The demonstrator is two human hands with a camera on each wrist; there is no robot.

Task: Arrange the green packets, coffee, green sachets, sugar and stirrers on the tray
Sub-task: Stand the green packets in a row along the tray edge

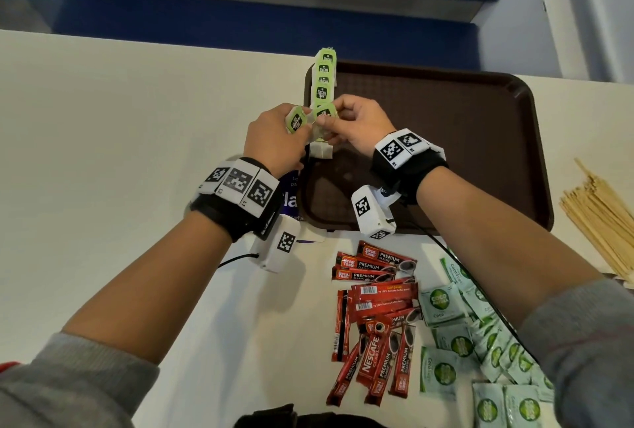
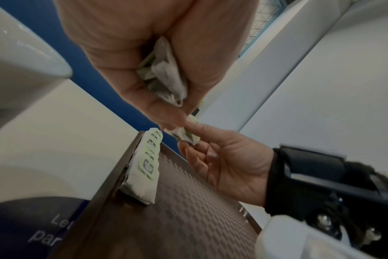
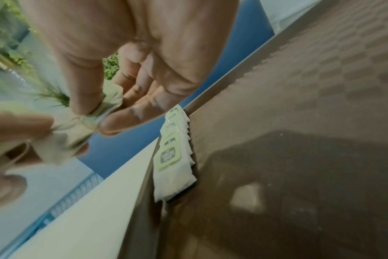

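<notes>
left hand (image 1: pixel 274 139) grips green packets (image 1: pixel 297 119); right hand (image 1: pixel 356 125) pinches one packet (image 1: pixel 325 111) above the tray (image 1: pixel 480 153) left edge, where a packet row (image 1: pixel 323 82) lies. coffee (image 1: pixel 374 321) near on desk (image 1: pixel 103 153).

Both forearms are reaching forward, wrists strapped with marker bands. The left hand (image 1: pixel 274 139) is curling its fingers around green packets (image 1: pixel 296 119), while the right hand (image 1: pixel 356 124) is pinching one of them between thumb and forefinger.
</notes>
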